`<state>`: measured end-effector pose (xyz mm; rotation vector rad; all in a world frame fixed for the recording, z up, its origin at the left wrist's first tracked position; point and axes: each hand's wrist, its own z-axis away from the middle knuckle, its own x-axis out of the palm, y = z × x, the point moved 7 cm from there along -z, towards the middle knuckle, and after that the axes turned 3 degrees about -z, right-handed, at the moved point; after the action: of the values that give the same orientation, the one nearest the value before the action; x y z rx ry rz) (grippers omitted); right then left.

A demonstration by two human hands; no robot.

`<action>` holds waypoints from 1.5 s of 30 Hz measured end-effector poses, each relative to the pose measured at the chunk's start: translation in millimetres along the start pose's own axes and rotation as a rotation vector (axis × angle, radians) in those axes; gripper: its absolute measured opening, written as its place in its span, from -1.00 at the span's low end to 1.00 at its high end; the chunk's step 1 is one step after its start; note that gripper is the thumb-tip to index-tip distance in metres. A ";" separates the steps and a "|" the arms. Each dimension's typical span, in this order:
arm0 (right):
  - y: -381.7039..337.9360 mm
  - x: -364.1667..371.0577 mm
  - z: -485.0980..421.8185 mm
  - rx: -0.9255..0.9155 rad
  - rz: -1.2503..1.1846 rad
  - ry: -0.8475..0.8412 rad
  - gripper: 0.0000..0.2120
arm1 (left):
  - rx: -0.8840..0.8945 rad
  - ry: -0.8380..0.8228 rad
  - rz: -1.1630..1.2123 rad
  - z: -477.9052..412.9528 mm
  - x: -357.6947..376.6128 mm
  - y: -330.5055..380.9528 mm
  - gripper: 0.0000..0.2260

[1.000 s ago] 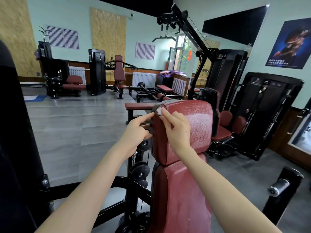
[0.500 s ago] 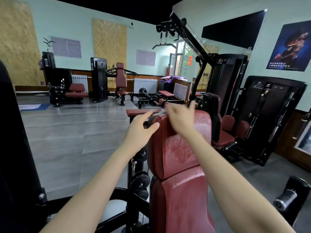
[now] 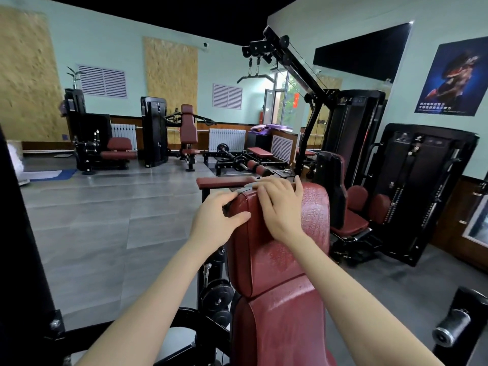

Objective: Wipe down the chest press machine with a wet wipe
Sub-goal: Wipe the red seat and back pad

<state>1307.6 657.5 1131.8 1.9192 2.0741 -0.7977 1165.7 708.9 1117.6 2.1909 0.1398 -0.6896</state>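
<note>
At top of the chest press machine (image 3: 277,328), both hands are working the upper back pad (image 3: 314,220). Left hand (image 3: 219,220) is clamping the pad's left edge: thumb is pressing on the front face, fingers are wrapping round behind the edge. Right hand (image 3: 280,204) is lying flat across the pad's top-left corner, fingers straight and close together, pointing left, with the thumb sticking up at the far side. Wet wipe (image 3: 249,185) is showing only as a pale sliver at the right fingertips on the top edge; the rest is sitting hidden under the hand, so I cannot tell how it's folded. Front face of the pad is showing a speckled sheen below and right of the right hand. Weight plates (image 3: 216,299) are hanging on the black post just left of the pad. Handle (image 3: 451,326) with a metal end cap is sticking up at lower right, well apart from both hands. Writing: poster (image 3: 454,77) on the right wall is carrying two white text lines near its bottom, too small to read. No brand or label on any machine is reading clearly.
</note>
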 end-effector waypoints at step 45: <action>95.9 19.8 129.0 0.646 -0.120 0.168 -0.42 | -0.014 0.106 0.177 36.3 10.8 -6.8 -0.53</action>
<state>1371.1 609.1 990.9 2.2371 2.2270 -1.5353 1157.0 685.2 1088.6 2.1955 0.0049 -0.4733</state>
